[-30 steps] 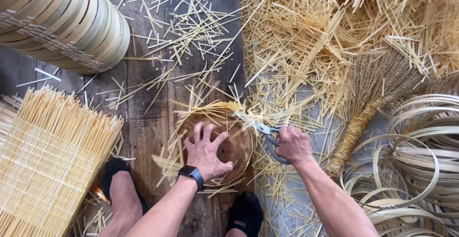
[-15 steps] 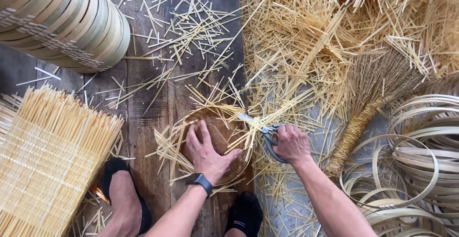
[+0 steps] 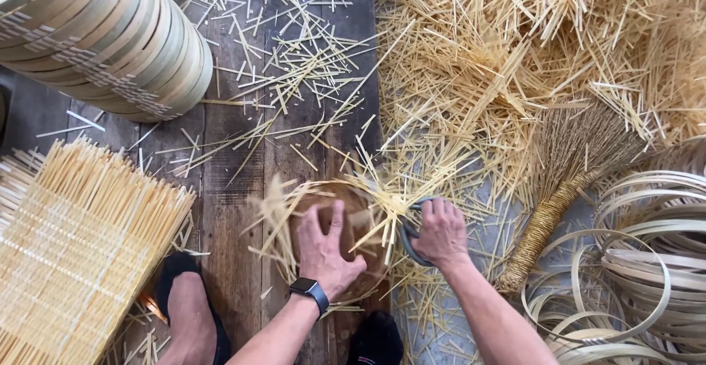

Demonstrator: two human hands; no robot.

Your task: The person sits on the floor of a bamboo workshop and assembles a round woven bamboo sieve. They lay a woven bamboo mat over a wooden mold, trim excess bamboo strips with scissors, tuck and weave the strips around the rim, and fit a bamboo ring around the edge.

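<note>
The left hand (image 3: 326,251) lies palm down with fingers spread, its wrist bent slightly inward. The right hand (image 3: 440,231) curls closed, knuckles up. Both forearms reach forward, near each other.

I work in a bamboo weaving workshop. At the upper right of the frame there is a big heap of cut bamboo splints (image 3: 544,48), and more lie on the dark wooden planks (image 3: 243,188). At the upper left is a stack of round bamboo steamers (image 3: 103,34), at the lower left a woven mat (image 3: 73,262), and at the lower right coiled bamboo strips (image 3: 640,262) beside a broom (image 3: 566,174)
</note>
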